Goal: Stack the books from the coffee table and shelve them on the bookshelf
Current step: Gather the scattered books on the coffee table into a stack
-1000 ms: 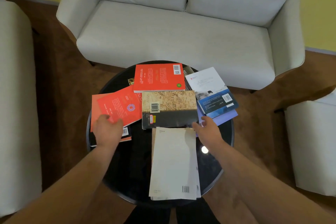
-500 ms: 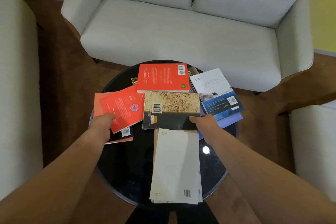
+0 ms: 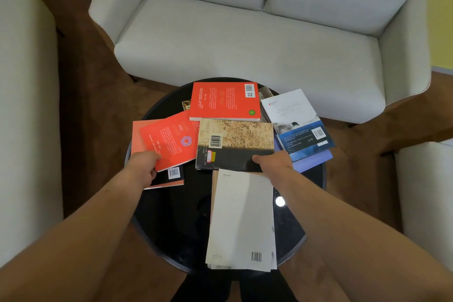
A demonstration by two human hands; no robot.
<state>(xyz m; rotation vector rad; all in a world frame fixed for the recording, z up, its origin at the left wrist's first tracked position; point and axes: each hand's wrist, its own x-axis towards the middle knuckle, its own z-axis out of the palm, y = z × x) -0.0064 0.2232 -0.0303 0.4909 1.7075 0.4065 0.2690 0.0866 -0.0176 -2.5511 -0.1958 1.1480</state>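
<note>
the books are spread over the round black coffee table (image 3: 171, 216). the near corner of the small red book (image 3: 169, 140) is pinched by the left hand (image 3: 143, 167). the near right corner of the map-cover book (image 3: 235, 142) is gripped by the right hand (image 3: 274, 163). a white book (image 3: 242, 220) lies nearest, untouched.

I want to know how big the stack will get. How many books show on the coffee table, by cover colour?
Red or orange: 3
Map and black: 1
White and blue: 1
Lilac: 1
Cream: 1
Total: 7 clearly visible; slivers of others peek out underneath.
</note>
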